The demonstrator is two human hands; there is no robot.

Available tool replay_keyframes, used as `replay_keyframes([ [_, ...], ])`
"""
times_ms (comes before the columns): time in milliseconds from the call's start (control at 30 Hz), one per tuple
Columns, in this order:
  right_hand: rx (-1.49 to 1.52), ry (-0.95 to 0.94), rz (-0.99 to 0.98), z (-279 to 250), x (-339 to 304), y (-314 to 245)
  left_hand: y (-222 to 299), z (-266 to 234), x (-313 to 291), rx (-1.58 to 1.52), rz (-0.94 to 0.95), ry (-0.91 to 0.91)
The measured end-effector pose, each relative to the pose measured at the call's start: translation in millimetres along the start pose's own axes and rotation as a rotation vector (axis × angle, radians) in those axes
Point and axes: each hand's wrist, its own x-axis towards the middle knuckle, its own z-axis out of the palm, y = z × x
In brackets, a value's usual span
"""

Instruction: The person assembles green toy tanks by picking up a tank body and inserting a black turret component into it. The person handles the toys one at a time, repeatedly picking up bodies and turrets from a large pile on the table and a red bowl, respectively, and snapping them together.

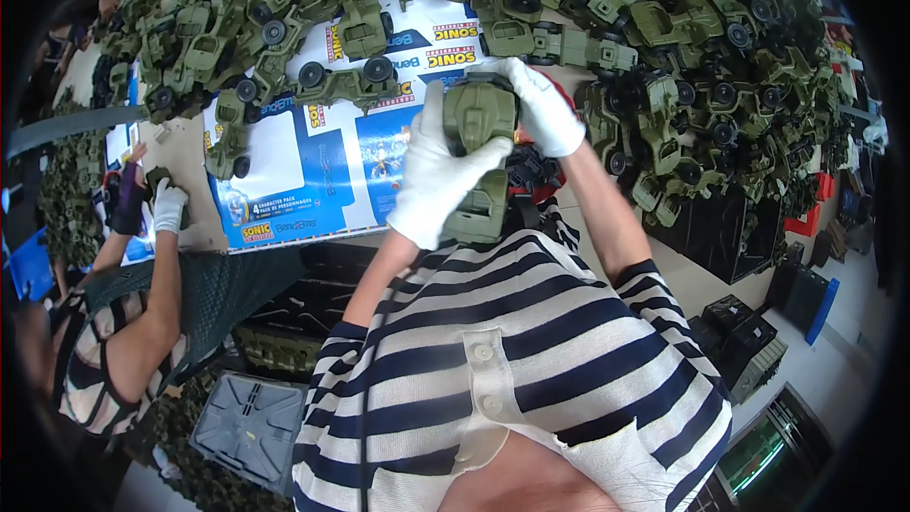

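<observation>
Both my hands, in white gloves, hold an olive-green toy military truck (482, 118) above the near edge of the table, close to my chest. My left hand (427, 180) wraps its left side, the thumb lying across the body. Around the far end and right side curl the fingers of my right hand (548, 114). The green bodywork (479, 204) shows again below my left thumb. Just right of the truck, partly hidden by my hands, is a red and black object (533, 171) whose kind I cannot make out.
Many green toy trucks (664, 14) are heaped along the far side and right of the table. Printed blue and white cardboard (270, 166) covers its surface. At the left, a co-worker's gloved hand (171, 206) is at the table. A grey crate (248, 431) sits lower left; black bins (735, 341) stand right.
</observation>
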Motion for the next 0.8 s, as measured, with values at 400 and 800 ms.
replay_keyframes([
  [400, -0.758, 0.213, -0.536, 45.8, -27.1, 6.2, -25.3, -6.6, 23.7, -0.194, 0.339, 0.009],
  [800, -0.355, 0.458, -0.166, 1.0, -32.1, 44.3, -44.6, -24.9, 37.7, 0.486, 0.381, 0.065],
])
